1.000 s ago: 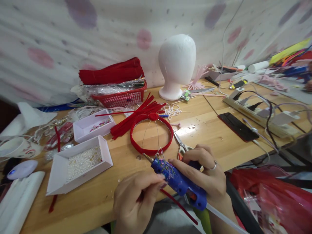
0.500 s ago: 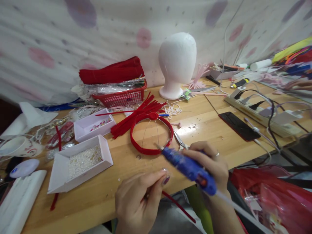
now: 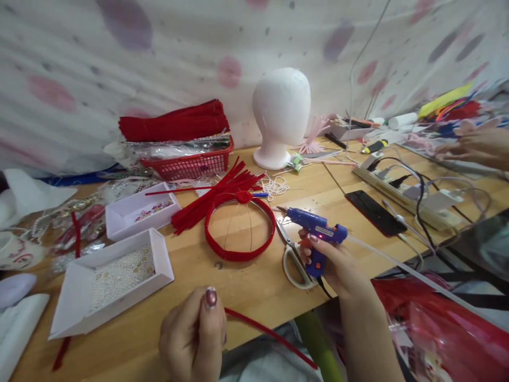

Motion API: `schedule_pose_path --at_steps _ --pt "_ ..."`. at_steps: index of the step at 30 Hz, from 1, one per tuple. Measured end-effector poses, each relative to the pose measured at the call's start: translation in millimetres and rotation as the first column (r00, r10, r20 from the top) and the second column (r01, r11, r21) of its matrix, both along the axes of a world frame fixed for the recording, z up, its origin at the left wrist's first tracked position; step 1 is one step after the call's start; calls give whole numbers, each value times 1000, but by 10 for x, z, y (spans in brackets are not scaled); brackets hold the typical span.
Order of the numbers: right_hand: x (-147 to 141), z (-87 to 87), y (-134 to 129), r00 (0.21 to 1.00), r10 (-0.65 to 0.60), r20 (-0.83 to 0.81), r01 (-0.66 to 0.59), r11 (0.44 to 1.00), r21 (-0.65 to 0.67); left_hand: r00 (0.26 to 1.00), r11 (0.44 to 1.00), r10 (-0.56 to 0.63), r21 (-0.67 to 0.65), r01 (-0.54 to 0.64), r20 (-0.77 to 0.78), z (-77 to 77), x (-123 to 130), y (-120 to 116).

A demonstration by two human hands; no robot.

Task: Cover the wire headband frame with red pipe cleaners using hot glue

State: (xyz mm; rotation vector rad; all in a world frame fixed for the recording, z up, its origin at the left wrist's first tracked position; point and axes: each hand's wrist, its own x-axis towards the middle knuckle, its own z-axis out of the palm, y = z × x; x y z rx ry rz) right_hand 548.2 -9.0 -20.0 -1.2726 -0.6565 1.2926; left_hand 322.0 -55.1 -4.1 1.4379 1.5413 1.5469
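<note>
A blue glue gun [image 3: 318, 224] is gripped by its handle in my right hand [image 3: 338, 262], its nozzle pointing left above the table. My left hand [image 3: 194, 334] is closed around one end of a red pipe cleaner [image 3: 274, 334], whose free length slants down to the right over the table edge. Between and beyond my hands lies a red-wrapped hoop [image 3: 240, 253] with thin wires across it and a red round piece at its far side. White-handled scissors [image 3: 295, 260] rest beside the hoop, partly behind the glue gun. Behind the hoop is a bundle of red pipe cleaners [image 3: 199, 207].
Two white boxes, one of pearl beads [image 3: 163, 265] and one of gems [image 3: 115, 223], stand left. A red basket [image 3: 191, 167] and a white foam head [image 3: 281, 114] are behind. Right are a phone [image 3: 376, 212], a power strip [image 3: 405, 199] and another person's hand [image 3: 477, 146].
My right hand has turned the glue gun and drawn it away from the hoop, to a side-on pose. My left hand has moved left and down with the pipe cleaner.
</note>
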Motion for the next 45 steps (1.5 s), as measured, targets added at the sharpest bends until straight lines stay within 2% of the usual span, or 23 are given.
schedule_pose_path --at_steps 4,7,10,12,14,16,19,22,27,34,39,45 --pt "7 -46 -14 999 40 20 -38 998 -58 995 996 80 45 -78 -60 -65 -91 94" --pt "37 -133 -16 998 38 60 -35 999 -39 990 989 116 99 -108 -86 -111 -90 147" --pt "84 -224 -42 994 58 96 -56 998 -19 989 990 97 110 -86 -108 -192 -86 177" --pt "119 -268 -84 977 90 191 -94 996 9 988 994 60 101 -46 -141 -278 -106 189" --pt "144 -284 -134 925 117 361 -141 989 42 980 996 18 89 0 -196 -378 -140 197" --pt "146 -264 -172 838 145 525 -218 973 80 974 998 8 63 7 -228 -469 -176 206" --pt "99 -192 -174 707 175 685 -377 913 155 985 997 74 10 -73 -154 -556 -207 232" --pt "21 -135 -126 603 123 788 -459 861 217 992 993 113 -26 -115 -61 -595 -210 277" --pt "-60 -139 -56 494 39 868 -499 830 248 996 987 -76 -135 82 51 -664 -176 312" --pt "-97 -111 -16 416 32 909 -555 800 226 981 958 -133 -273 91 -139 -655 -206 272" --pt "-102 -81 0 379 13 925 -592 772 232 973 951 -154 -294 98 -174 -617 -224 269" --pt "-49 -127 -60 367 27 930 -587 782 209 941 933 -200 -347 98 -272 -539 -237 270"
